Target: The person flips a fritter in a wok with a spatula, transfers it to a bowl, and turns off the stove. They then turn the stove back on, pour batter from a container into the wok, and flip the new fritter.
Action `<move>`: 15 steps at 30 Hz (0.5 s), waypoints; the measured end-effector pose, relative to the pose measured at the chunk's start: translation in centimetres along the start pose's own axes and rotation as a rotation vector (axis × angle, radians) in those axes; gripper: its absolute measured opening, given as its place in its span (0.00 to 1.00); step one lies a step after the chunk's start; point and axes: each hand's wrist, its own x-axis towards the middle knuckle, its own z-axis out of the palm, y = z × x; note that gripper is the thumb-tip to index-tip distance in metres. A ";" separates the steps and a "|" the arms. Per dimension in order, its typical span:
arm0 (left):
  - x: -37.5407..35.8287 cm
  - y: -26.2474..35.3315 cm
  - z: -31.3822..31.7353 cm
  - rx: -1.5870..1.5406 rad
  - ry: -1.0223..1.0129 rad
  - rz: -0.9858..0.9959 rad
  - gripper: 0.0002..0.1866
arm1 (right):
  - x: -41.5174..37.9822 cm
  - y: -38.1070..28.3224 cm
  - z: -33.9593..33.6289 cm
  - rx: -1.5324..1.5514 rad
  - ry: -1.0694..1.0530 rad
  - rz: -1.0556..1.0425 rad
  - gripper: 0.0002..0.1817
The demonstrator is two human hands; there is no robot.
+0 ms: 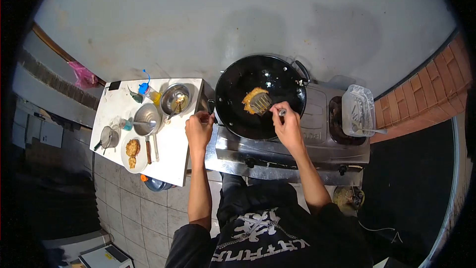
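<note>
A black wok (238,77) sits on the stove with a browned fritter (257,91) in it. My right hand (288,125) is closed around the handle of a slotted spatula (261,103), whose head lies against the fritter's lower right side. My left hand (200,128) is at the wok's left side, its fingers closed at the left loop handle (211,104). The fingers partly cover that handle.
On the white table (171,166) at left are a plate (126,163) of fried pieces, metal bowls (147,115), a sieve (109,137), a knife (148,151) and a blue-capped bottle (145,89). A plastic container (358,104) stands on the stove's right side, beside brickwork (421,92).
</note>
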 end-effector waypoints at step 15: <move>0.6 -0.6 0.2 -0.015 -0.039 -0.043 0.11 | 1.6 -0.7 -2.2 0.159 -0.030 -0.098 0.05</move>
